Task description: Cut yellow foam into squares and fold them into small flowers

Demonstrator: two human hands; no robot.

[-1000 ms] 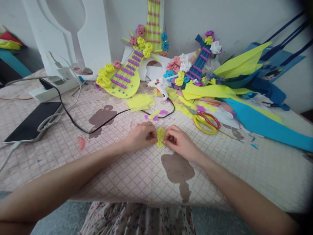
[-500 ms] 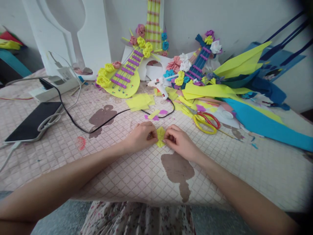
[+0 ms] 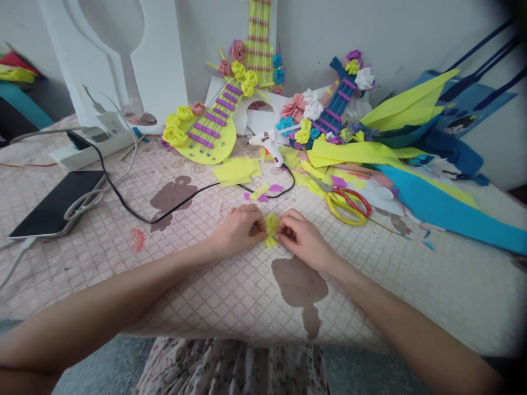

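A small folded piece of yellow paper point(image 3: 270, 230) lies between my hands, low over the quilted table cover. My left hand point(image 3: 244, 229) pinches its left edge, and my right hand point(image 3: 297, 235) has its right edge between thumb and fingers. Just beyond them are yellow and purple scraps point(image 3: 260, 192) and a stack of yellow paper squares point(image 3: 234, 171). A white glue gun point(image 3: 269, 147) rests further back, its black cord curving to the left. Scissors point(image 3: 348, 204) with red and yellow handles lie to the right of my right hand.
Paper-flower-decorated guitar shapes point(image 3: 214, 123) lean at the back. Blue and yellow paper strips point(image 3: 444, 203) spread over the right side. On the left are a tablet point(image 3: 57, 203) with a white cable and a power strip point(image 3: 93, 151). The cover's front edge point(image 3: 230, 336) is near my lap.
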